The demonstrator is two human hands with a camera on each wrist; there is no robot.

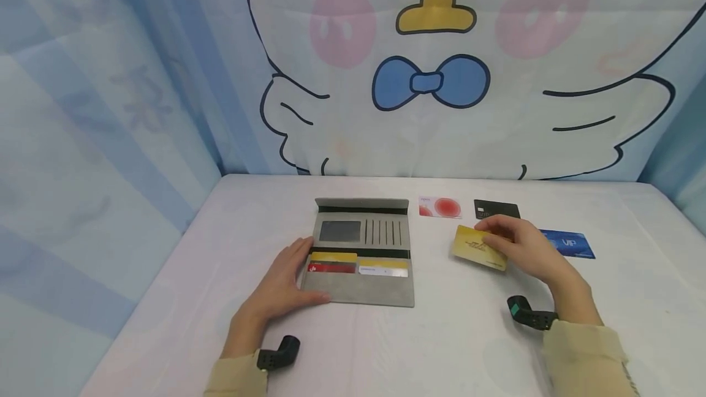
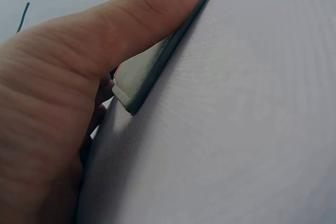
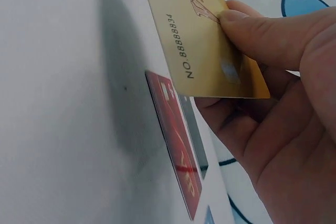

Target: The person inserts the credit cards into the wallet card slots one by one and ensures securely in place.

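Observation:
A grey wallet [image 1: 358, 291] lies unfolded on the table, with card slots and a dark window in its far half. Two gold-topped cards, one with a red strip [image 1: 331, 268] and one with a white strip [image 1: 383, 271], sit in its near half. My left hand [image 1: 284, 280] rests at its left side, thumb along the front edge and fingers along the side. Between thumb and fingers, my right hand [image 1: 524, 247] pinches a gold card [image 1: 474, 247], tilted above the table. In the right wrist view, its number and a red card [image 3: 176, 140] lying behind it show.
Behind the gold card lie a white card with a red disc [image 1: 440, 207] and a black card [image 1: 496, 208]. A blue VIP card [image 1: 570, 244] is right of my right hand. A curtain with a cartoon bird [image 1: 430, 139] hangs at the table's far edge.

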